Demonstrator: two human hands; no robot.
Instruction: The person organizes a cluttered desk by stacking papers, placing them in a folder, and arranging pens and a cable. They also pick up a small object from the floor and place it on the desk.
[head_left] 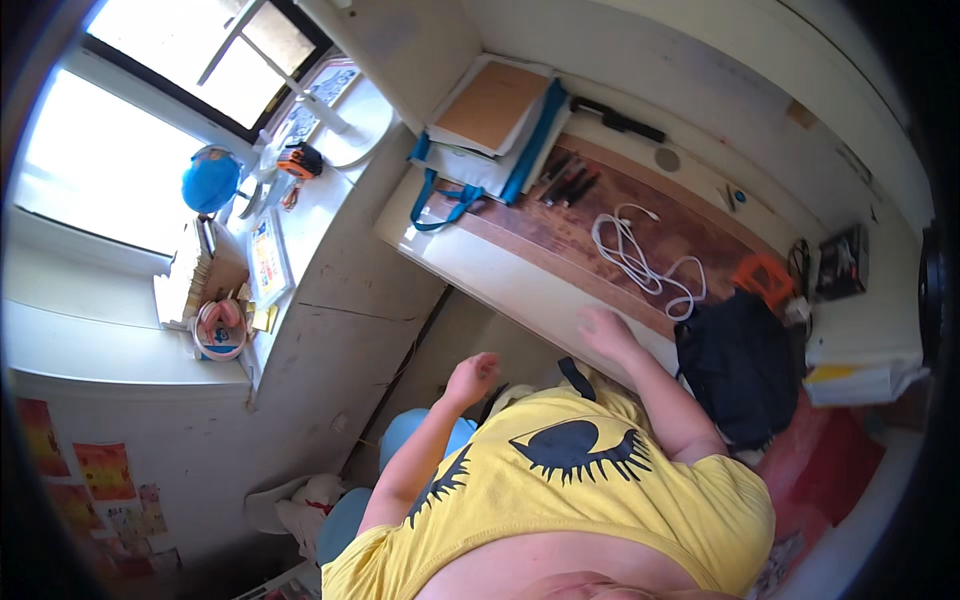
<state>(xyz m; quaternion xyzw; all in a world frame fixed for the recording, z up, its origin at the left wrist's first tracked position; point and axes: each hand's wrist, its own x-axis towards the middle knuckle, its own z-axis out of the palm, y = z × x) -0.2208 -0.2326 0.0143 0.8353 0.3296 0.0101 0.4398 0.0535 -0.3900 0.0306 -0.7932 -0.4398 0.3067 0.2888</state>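
Note:
My left hand (pixel 472 380) hangs in front of the desk's near edge, with its fingers curled in and nothing visible in them. Fingers loosely stretched, my right hand (pixel 605 334) is at the near white border of the desk (pixel 530 290) and holds nothing that I can see. Beyond it a white cable (pixel 628 255) lies in loose loops on the brown desk mat (pixel 535 225). Several dark pens (pixel 568 182) lie farther back. To the right of my right hand sits a black cloth bag (pixel 735 370).
A blue-edged bag (pixel 517 180) with papers and a brown folder (pixel 495 107) lies at the desk's back left. An orange object (pixel 765 278) and a dark box (pixel 842 262) are at the right. The windowsill holds a blue globe (pixel 210 180), pink headphones (pixel 220 325) and books (pixel 190 270).

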